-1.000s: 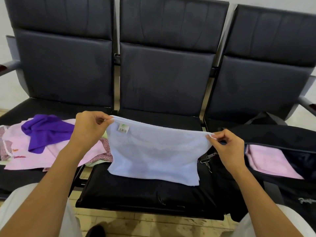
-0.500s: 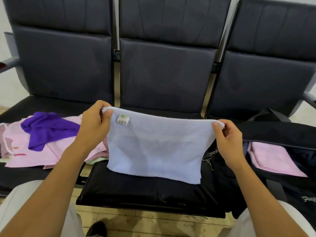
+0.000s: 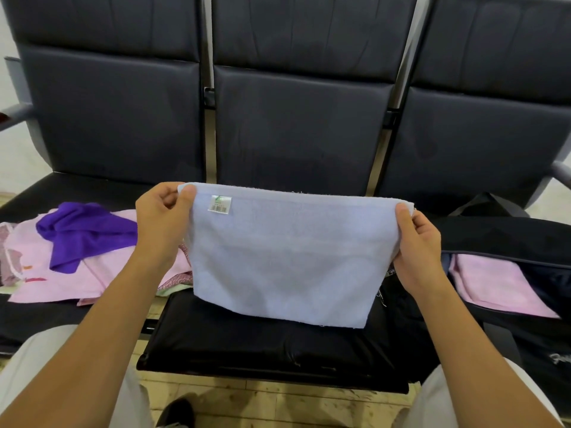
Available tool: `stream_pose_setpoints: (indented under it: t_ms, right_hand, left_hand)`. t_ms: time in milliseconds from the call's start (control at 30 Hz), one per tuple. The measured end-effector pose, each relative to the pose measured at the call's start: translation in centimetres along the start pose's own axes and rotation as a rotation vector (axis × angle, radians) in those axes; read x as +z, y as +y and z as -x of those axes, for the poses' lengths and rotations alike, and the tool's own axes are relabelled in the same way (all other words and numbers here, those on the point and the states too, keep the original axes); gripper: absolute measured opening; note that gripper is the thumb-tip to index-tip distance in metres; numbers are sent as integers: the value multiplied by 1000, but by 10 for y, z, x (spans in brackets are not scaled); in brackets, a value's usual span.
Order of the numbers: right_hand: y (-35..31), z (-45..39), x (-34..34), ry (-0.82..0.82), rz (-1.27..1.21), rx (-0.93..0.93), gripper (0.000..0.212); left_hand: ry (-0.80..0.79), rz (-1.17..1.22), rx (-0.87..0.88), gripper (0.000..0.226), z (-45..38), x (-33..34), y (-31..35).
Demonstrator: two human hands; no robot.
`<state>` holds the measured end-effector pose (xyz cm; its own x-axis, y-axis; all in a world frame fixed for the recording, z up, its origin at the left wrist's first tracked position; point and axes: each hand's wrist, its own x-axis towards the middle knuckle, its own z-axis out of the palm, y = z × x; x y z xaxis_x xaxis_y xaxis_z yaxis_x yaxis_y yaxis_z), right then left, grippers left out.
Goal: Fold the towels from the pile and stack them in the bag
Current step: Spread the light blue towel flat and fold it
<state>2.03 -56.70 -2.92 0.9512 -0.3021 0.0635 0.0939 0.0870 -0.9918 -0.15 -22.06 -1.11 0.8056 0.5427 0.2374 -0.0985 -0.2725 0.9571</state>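
Observation:
A pale blue towel (image 3: 287, 257), folded double with a small label near its top left, hangs stretched over the middle seat. My left hand (image 3: 162, 220) pinches its top left corner and my right hand (image 3: 417, 245) pinches its top right corner. The towel's lower edge touches the seat cushion. On the left seat lies the pile of towels (image 3: 71, 267), pink ones with a purple towel (image 3: 83, 233) on top. The black bag (image 3: 509, 239) lies unzipped on the right seat with a folded pink towel (image 3: 491, 282) inside.
A row of black padded seats (image 3: 296, 125) with metal armrests stands in front of me. The middle seat cushion (image 3: 262, 344) is bare below the towel. My knees in light trousers are at the bottom corners, and a dark shoe (image 3: 176, 412) shows on the tiled floor.
Both hands have lifted the pale blue towel's top edge higher and pulled it taut. The towel now hangs more upright, with less of it lying on the seat.

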Motion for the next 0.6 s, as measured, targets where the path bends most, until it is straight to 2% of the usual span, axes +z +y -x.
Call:
stream_pose_setpoints:
  t_ms: [133,233,400,533,600]
  right_hand:
    - [-4,4,4,-32,-8,-3,27]
    - [-8,4,2,-36,-58,22,28]
    - [-8,3,-7,-106,-103,105,22]
    - [-6,-2,-7,-80,18,150,23]
    - [-4,-2,-4,-66,74,147,24]
  left_hand:
    - [40,35,60,15,0,-1,2]
    - [1,95,67,6,2,-1,5]
    - [-131,183,-121,10,2,-5,9]
    - [-211,210,-300,17,1,-7,4]
    - [-181,131,-274,18,1,-6,2]
